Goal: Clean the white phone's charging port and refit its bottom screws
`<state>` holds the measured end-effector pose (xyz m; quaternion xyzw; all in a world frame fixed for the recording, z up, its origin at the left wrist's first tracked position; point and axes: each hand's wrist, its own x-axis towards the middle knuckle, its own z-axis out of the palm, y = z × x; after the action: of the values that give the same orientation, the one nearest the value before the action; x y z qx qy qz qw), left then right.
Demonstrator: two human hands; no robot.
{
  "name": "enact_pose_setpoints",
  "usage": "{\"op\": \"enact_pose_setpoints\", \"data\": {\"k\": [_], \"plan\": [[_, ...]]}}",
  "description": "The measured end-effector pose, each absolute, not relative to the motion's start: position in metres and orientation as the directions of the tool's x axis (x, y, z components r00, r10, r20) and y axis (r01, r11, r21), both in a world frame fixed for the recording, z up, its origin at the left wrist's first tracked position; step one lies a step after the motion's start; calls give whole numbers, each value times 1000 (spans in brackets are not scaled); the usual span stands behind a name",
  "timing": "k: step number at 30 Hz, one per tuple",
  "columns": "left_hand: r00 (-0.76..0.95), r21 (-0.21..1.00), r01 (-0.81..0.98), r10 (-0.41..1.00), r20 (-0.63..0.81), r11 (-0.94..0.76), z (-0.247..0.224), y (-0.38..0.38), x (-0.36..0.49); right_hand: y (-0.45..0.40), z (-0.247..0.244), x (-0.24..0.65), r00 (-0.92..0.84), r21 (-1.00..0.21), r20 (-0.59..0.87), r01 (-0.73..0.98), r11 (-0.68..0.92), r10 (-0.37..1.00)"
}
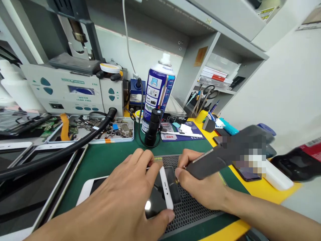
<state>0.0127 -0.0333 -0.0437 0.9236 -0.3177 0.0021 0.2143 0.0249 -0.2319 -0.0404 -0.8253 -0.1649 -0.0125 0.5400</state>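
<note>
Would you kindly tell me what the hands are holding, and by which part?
The right hand grips the dark tool near its lower end; the left hand holds the white-framed tablet by its right end.

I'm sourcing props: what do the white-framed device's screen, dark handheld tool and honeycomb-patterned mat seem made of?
Screen: glossy, probably glass, given the bright reflection. Tool: matte, likely plastic; its grey body lacks shine. Mat: dull, perhaps rubber or metal; the patterned surface alone leaves this open.

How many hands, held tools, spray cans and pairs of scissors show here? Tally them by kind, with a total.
Hands (left, right): 2
Dark grey held tool: 1
Spray can: 1
Pair of scissors: 1
Total: 5
</note>
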Motion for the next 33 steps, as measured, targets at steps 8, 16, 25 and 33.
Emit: {"op": "enact_pose_setpoints", "data": {"k": [8, 16, 25, 33], "plan": [[754, 315, -656, -571, 325, -686, -67, -27, 7, -233, -46, 28, 927, -811, 257, 360, -461, 272], [777, 327, -630, -564, 280, -705, -67, -28, 8, -235, -48, 26, 904, -798, 292, 410, -442, 311], [776, 332, -631, -571, 269, -701, -63, -29, 6, -239, -49, 26, 897, -767, 295, 428, -479, 329], [751, 293, -659, -589, 298, -692, -67, -24, 7, -238, -48, 26, 893, -766, 301, 435, -474, 334]]}}
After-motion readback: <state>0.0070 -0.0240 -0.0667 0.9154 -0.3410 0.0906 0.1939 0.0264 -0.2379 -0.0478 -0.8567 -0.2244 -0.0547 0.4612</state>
